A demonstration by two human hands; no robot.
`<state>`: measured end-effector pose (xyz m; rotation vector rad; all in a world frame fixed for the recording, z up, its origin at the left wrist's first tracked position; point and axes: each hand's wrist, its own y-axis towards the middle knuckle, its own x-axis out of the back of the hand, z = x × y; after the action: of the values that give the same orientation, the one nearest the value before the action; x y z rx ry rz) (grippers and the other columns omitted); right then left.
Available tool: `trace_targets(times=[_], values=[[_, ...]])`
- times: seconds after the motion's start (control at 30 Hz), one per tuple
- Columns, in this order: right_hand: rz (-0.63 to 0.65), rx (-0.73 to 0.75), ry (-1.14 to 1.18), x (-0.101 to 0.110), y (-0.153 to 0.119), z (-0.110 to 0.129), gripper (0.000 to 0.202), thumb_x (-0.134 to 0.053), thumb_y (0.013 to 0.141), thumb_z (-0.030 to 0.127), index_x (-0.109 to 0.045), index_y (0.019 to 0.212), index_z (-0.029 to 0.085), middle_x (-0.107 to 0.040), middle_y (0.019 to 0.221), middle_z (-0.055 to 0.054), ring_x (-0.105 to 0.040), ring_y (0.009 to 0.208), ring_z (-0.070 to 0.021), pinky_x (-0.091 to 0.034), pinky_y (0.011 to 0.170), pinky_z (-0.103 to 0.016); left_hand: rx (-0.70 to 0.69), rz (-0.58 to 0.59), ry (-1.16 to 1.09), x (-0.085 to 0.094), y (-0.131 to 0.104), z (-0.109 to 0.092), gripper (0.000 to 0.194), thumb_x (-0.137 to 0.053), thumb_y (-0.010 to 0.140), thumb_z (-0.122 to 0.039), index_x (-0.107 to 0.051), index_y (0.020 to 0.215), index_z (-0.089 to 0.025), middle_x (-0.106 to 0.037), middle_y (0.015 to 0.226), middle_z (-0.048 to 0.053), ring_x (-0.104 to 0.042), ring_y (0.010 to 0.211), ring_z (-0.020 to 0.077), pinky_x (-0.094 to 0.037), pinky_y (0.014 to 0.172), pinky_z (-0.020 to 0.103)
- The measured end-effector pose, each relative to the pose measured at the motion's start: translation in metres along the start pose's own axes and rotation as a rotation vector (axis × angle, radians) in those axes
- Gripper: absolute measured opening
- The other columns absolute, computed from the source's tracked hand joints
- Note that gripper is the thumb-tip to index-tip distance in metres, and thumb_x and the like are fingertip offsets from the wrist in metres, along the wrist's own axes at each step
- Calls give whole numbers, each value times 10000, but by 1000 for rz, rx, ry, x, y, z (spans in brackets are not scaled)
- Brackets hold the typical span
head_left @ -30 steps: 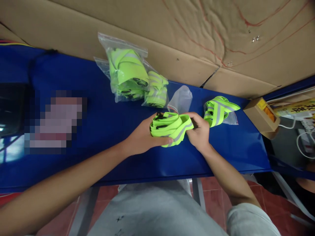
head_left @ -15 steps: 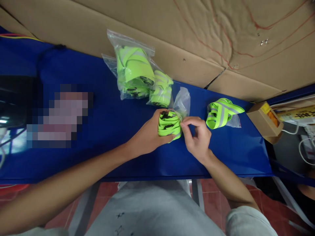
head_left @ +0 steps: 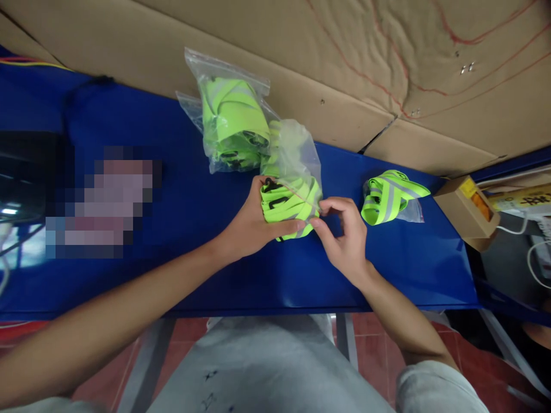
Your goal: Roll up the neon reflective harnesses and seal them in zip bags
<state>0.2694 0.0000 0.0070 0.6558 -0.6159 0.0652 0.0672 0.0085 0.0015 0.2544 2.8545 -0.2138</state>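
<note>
Back left, clear zip bags [head_left: 235, 123] stuffed with neon-green strapping. Left hand [head_left: 249, 229]'s wrapped snugly around a folded neon-green, grey-striped strap bundle [head_left: 290, 203], mid-table. Right hand [head_left: 348, 241]'s mostly closed, thumb and forefinger pinching a translucent plastic bag [head_left: 301, 146] by the bundle's right side. Further right: a coiled neon-green strap [head_left: 391, 195], brown cardboard box [head_left: 462, 212].

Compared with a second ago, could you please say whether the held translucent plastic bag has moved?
Yes, the translucent plastic bag has shifted left, closer to the unmoved large bagged reflective-strap bundle.
</note>
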Motion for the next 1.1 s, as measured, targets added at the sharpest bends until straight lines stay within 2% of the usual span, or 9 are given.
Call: trace_targets(times=[0.13,0.33,0.57,0.7,0.77,0.87,0.93,1.0,1.1], values=[[52,-63,42,3,1,-5,140,-716,987,276,-664,1099,210,-691,972,-32,-668,878,-152,-573,798,-315,54,109,-21,8,6,0,793,-952,635,-283,-418,1219,-243,-635,1234,49,-652,1180,246,-551,981,368],[-4,195,-200,8,2,-3,171,-662,987,119,-680,1119,226,-767,996,-42,-722,921,-187,-538,822,-356,6,200,83,9,5,7,769,-942,682,-282,-394,1221,-261,-622,1216,29,-663,1161,225,-564,995,353],[-32,196,-234,8,0,2,210,-640,1003,132,-669,1178,246,-768,1023,-52,-727,935,-206,-550,828,-378,-78,257,283,7,-5,5,1075,-895,744,-284,-216,1577,-293,-626,1290,61,-683,1112,245,-563,969,353],[40,328,-267,14,1,4,309,-641,980,89,-671,1246,243,-762,1075,-62,-720,978,-212,-538,841,-377,-79,293,391,7,-10,8,1126,-865,773,-280,-144,1636,-315,-640,1271,64,-675,1130,278,-551,972,400],[88,361,-289,17,2,2,327,-622,990,89,-678,1268,254,-760,1086,-56,-717,986,-208,-529,839,-371,-50,287,373,7,-10,7,1065,-863,783,-317,-191,1608,-297,-649,1274,62,-660,1178,290,-538,1006,418],[113,398,-293,22,3,-3,323,-611,1013,123,-690,1280,287,-766,1086,-37,-721,992,-203,-527,856,-374,-34,288,390,5,-9,2,821,-861,782,-346,-395,1449,-241,-649,1277,69,-649,1178,287,-505,1028,430],[127,453,-301,24,3,-3,305,-620,1017,150,-699,1273,296,-771,1105,-30,-722,1016,-206,-529,887,-384,-17,277,431,3,-8,-2,669,-857,786,-380,-472,1310,-224,-659,1206,60,-660,1099,274,-502,966,423],[144,500,-324,24,3,-2,286,-614,1020,158,-704,1255,294,-775,1111,-27,-721,1033,-206,-531,902,-389,7,212,439,2,-6,-3,629,-884,743,-426,-488,1188,-224,-647,1089,32,-652,991,250,-500,868,397],[183,545,-356,23,5,2,271,-575,1029,130,-701,1223,272,-778,1069,-30,-719,999,-192,-541,869,-368,50,75,348,2,-2,0,698,-958,592,-397,-456,1049,-234,-587,998,-4,-604,924,217,-484,782,350]])
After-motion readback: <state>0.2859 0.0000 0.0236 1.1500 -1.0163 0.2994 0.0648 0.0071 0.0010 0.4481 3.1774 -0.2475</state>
